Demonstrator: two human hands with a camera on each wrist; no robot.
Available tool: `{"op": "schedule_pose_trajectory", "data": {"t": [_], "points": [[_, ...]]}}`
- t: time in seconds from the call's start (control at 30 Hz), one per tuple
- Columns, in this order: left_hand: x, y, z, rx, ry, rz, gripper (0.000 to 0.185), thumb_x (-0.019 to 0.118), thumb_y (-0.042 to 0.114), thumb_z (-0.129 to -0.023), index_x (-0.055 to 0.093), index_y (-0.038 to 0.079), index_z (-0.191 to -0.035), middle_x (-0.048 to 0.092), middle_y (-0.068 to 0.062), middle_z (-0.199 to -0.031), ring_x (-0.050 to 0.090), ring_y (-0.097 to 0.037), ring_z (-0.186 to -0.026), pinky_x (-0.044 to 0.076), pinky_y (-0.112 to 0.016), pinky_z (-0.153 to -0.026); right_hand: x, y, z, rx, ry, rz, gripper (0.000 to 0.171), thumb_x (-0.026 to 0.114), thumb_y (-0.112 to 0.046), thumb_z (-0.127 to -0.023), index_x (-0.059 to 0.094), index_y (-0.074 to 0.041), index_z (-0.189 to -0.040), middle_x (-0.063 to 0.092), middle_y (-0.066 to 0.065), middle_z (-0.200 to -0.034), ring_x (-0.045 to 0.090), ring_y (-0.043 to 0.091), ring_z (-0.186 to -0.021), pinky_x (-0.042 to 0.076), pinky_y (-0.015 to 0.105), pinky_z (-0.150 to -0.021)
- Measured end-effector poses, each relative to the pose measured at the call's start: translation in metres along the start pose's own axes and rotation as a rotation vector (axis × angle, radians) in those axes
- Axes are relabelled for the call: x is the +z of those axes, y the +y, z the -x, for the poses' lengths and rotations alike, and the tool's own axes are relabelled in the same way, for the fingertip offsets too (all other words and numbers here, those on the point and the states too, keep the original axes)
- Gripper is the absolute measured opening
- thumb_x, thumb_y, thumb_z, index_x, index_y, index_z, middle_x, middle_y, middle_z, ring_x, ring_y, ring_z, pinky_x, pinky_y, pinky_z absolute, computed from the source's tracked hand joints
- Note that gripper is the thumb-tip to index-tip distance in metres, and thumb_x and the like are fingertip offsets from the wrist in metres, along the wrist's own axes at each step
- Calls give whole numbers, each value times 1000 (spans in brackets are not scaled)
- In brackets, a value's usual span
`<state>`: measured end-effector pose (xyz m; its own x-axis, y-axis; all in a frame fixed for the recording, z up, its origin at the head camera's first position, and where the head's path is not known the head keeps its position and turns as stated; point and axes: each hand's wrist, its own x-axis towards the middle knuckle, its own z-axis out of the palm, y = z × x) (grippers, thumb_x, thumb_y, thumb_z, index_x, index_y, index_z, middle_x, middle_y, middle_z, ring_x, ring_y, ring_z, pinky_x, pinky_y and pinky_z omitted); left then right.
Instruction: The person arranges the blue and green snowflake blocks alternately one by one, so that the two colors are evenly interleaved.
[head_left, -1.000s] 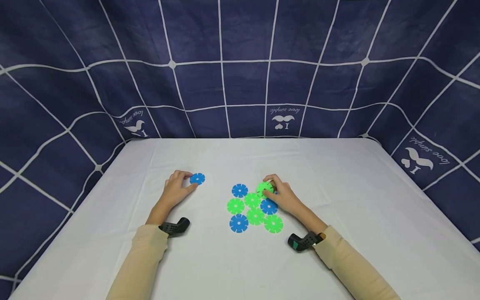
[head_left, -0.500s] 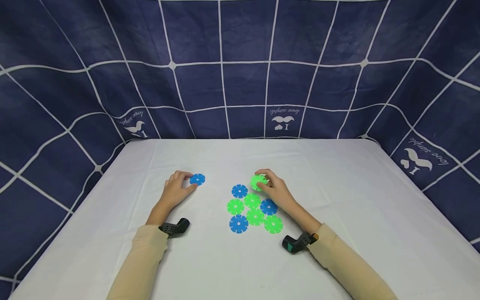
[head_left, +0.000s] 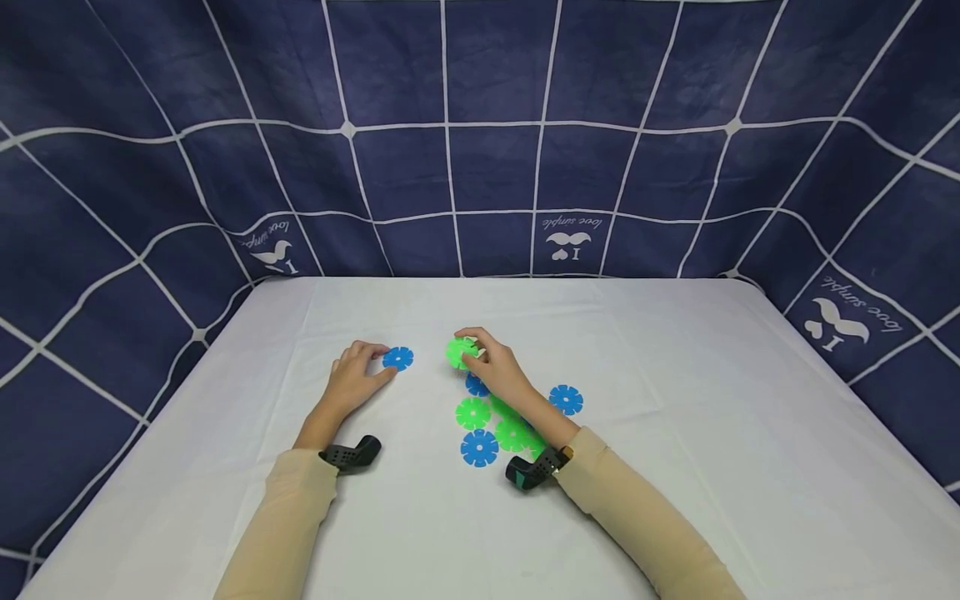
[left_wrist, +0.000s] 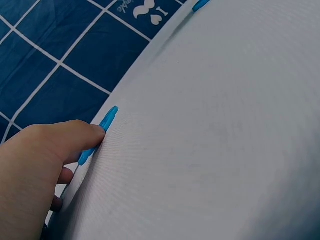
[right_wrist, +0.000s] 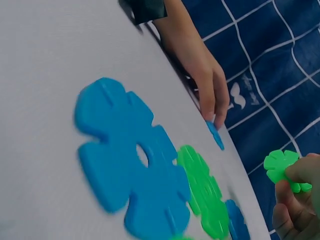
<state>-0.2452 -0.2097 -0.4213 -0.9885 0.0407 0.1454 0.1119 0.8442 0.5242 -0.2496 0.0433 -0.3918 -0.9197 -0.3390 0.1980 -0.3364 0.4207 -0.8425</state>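
Note:
My left hand (head_left: 351,379) rests on the white table and pinches a blue snowflake disc (head_left: 398,359) lying flat at its fingertips. In the left wrist view the thumb presses on this disc's edge. Held up between the thumb and fingers of my right hand (head_left: 501,371) is a green snowflake disc (head_left: 459,353), a little right of the left hand's disc. The right wrist view shows that green disc (right_wrist: 281,167) raised off the table. Under and beside the right forearm lie several discs, among them a green one (head_left: 473,413) and a blue one (head_left: 479,448). The forearm partly hides others.
Another blue disc (head_left: 566,400) lies right of the right forearm. White cloth covers the table (head_left: 697,467). A navy gridded curtain (head_left: 495,167) stands behind and at both sides. Each wrist wears a black camera mount, such as the right one (head_left: 536,469).
My right hand has carried the green disc left from the group, toward the left hand. A blue disc on the right has come into view. The left hand has stayed in place.

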Motion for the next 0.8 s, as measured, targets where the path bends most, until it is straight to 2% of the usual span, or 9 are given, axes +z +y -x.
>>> {"op": "schedule_pose_trajectory", "data": {"t": [0.1, 0.23, 0.4, 0.53, 0.67, 0.8], "points": [[0, 1, 0, 0, 0, -3, 49, 58, 35, -83, 52, 6, -122, 46, -16, -122, 40, -33, -115, 26, -46, -92, 10, -1, -8, 33, -7, 6, 41, 55, -10, -87, 47, -20, -127, 56, 13, -106, 46, 11, -58, 37, 21, -52], [0, 1, 0, -5, -2, -3, 49, 58, 35, -83, 52, 6, -122, 46, -16, -121, 40, -33, -115, 26, -46, -92, 21, 2, -16, 69, -13, 20, 46, 55, -7, -86, 44, -19, -129, 56, 12, -96, 41, 11, -57, 34, 21, -51], [0, 0, 0, -12, -2, -4, 49, 58, 35, -83, 52, 7, -122, 46, -15, -121, 40, -32, -115, 26, -46, -92, 35, 2, -21, 93, -17, 81, 48, 56, -7, -85, 43, -19, -130, 52, 4, -80, 41, 11, -59, 35, 21, -53], [1, 1, 0, -10, -1, -2, 48, 58, 35, -83, 53, 7, -122, 46, -15, -121, 40, -33, -115, 26, -47, -92, 44, 2, -23, 103, -9, 137, 49, 57, -8, -85, 44, -18, -131, 49, 0, -75, 42, 10, -58, 35, 21, -52], [1, 1, 0, -11, -5, -4, 48, 58, 35, -84, 53, 7, -122, 46, -15, -121, 40, -33, -114, 26, -47, -92, 51, 3, -25, 99, 9, 218, 49, 59, -12, -85, 45, -18, -131, 54, 2, -80, 48, 13, -65, 39, 25, -64], [0, 1, -1, -10, -4, -9, 48, 58, 35, -84, 53, 7, -122, 47, -15, -120, 41, -32, -113, 26, -47, -92, 54, 1, -26, 78, 7, 335, 49, 61, -22, -86, 46, -16, -132, 56, 7, -105, 53, 19, -93, 39, 34, -86]]}}
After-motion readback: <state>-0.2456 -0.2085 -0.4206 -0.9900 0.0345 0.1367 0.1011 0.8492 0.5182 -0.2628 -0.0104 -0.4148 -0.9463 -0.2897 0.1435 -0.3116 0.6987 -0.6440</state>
